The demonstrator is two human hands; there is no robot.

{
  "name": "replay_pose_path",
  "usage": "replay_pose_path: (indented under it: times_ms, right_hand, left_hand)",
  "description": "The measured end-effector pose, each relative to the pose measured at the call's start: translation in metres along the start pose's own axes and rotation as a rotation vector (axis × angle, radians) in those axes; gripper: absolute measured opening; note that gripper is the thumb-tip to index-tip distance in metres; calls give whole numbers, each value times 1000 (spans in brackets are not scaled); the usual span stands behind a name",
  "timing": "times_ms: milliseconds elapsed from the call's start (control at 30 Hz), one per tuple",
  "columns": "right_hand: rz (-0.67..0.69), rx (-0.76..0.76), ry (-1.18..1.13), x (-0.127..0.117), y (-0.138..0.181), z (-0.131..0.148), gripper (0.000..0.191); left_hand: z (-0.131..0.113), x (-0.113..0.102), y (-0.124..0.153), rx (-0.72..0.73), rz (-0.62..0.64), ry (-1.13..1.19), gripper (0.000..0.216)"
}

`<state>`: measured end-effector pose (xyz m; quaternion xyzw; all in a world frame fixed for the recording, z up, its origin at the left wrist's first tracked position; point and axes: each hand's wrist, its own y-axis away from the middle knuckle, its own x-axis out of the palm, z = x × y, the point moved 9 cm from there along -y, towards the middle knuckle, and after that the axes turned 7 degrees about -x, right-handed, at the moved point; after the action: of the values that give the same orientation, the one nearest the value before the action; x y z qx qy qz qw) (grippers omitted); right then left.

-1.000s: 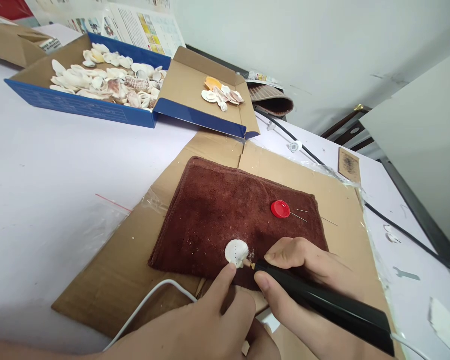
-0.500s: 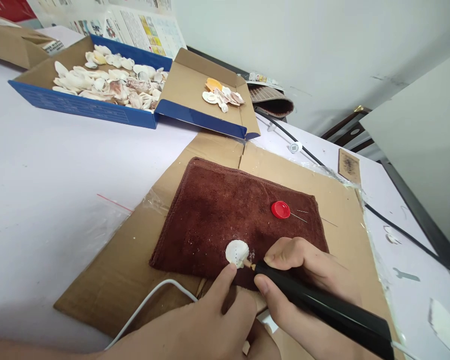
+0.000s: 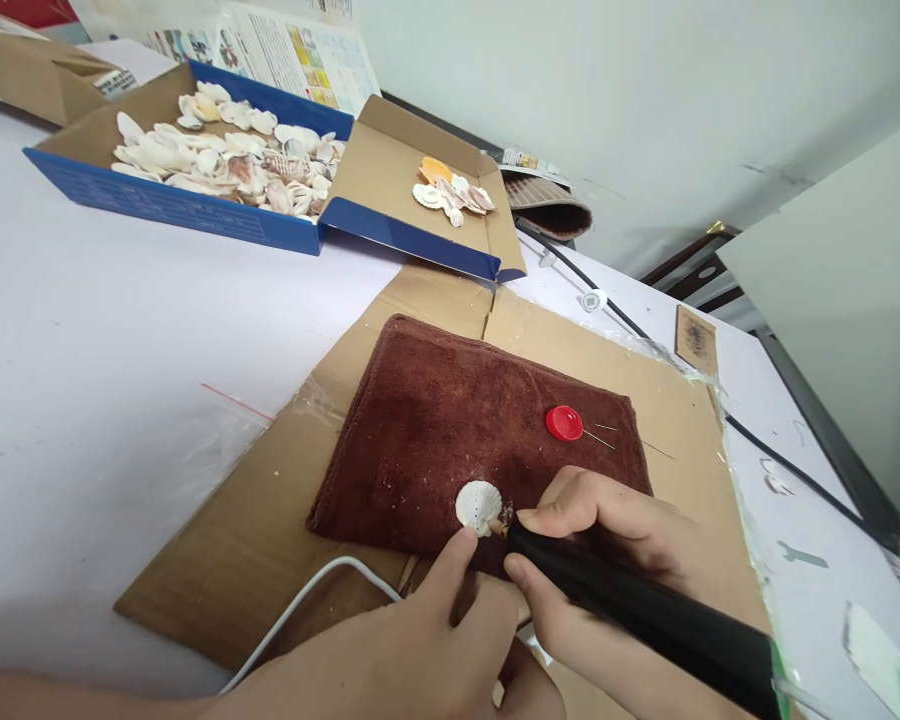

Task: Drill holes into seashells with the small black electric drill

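Shell: white, ribbed, laid near the close edge of the brown cloth; marked with small dark dots.
Left hand: index finger extended, its tip set at the shell's near edge; other fingers curled (whether anything is gripped in them can't be told).
Right hand: closed around the black tool, which is pinched near its front end by thumb and fingers.
Tool tip: aimed at the shell's near right edge (contact or slight gap can't be told).
Cloth: laid on cardboard, dusted with pale specks around the shell.
Red cap: placed on the cloth beyond the right hand, thin needles just beside it.
Blue box: filled with many shells, set at far left; a smaller shell pile is held on its opened lid.
Wrench: laid flat at right, well apart from the cloth.
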<state>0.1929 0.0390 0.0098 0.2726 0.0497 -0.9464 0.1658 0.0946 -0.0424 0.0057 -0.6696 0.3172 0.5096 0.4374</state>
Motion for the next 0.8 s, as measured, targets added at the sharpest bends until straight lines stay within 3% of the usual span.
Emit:
replay_pose_path:
  times_ms: [233, 800]
  right_hand:
    - [-24, 204, -91, 0, -1, -1, 16]
    - [45, 17, 147, -4, -8, 13, 7]
  left_hand:
    - [2, -4, 1, -4, -26, -37, 35]
    - [2, -5, -2, -10, -19, -9, 31]
